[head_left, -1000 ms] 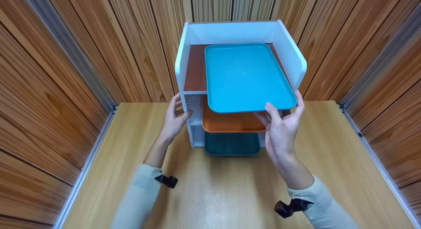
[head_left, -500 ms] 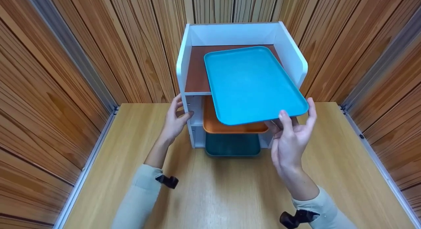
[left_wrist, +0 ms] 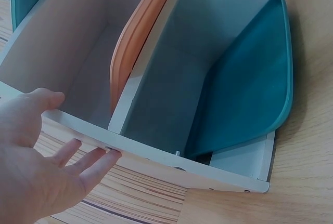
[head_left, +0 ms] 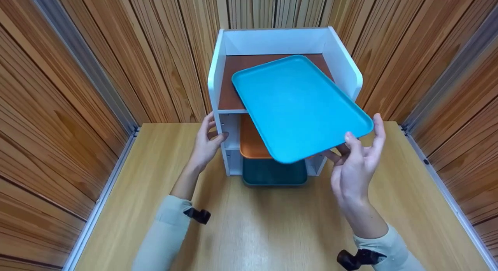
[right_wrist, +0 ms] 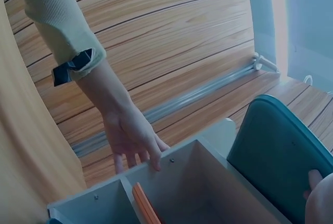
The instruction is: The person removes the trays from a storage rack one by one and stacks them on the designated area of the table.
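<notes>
A bright blue tray (head_left: pixel 299 107), turned askew, lies partly over the top of a white shelf unit (head_left: pixel 346 66) and juts past its front edge. My right hand (head_left: pixel 356 166) pinches the tray's front right corner, thumb on the rim and fingers partly hidden below. On the unit's left side panel, my left hand (head_left: pixel 206 144) holds on, with its thumb at the front edge and the other fingers outside, as the left wrist view also shows for the left hand (left_wrist: pixel 47 167). An orange tray (head_left: pixel 253 140) sits in the middle compartment. In the bottom one rests a dark green tray (head_left: pixel 274 171).
The unit stands on a pale wooden table (head_left: pixel 249 232) against a wood-panelled back wall (head_left: pixel 171 49). Panelled walls with metal rails (head_left: pixel 103 201) flank both sides. The orange and green trays stick out beyond the unit's front.
My right hand has moved right and toward me, drawing the blue tray's front corner along and swinging the tray askew. The left hand and the other trays stay put.
</notes>
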Action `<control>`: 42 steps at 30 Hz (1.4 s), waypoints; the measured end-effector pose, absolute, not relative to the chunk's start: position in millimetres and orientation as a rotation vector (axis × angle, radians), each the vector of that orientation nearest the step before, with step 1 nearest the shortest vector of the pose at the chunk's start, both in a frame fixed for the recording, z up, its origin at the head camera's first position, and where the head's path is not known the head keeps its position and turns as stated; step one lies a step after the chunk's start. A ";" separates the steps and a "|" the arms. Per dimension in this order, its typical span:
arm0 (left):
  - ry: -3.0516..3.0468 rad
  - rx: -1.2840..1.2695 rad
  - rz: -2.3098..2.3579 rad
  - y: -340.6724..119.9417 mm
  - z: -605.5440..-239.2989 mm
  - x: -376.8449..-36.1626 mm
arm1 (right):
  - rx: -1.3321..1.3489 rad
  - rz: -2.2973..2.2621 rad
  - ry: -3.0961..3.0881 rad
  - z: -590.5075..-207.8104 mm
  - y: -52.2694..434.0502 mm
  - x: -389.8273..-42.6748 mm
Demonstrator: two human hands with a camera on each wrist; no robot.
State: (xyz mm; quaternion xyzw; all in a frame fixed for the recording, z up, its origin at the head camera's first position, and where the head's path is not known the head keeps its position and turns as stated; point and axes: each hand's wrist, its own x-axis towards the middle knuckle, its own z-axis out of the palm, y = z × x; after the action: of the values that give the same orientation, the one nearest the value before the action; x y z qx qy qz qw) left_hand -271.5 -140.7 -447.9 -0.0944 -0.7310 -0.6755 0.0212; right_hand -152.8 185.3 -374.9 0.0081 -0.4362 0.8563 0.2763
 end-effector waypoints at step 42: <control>-2.288 -0.281 -2.077 -141.7 -449.2 -273.3 | 0.116 2.553 -1.154 -370.9 262.7 -139.0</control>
State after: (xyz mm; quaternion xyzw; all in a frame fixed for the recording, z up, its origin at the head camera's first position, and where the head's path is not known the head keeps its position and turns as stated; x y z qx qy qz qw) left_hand -273.3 -141.7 -449.2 -0.0904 -0.7372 -0.6693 0.0194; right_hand -139.0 262.7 -370.9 0.0406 -0.4058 0.8975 0.1677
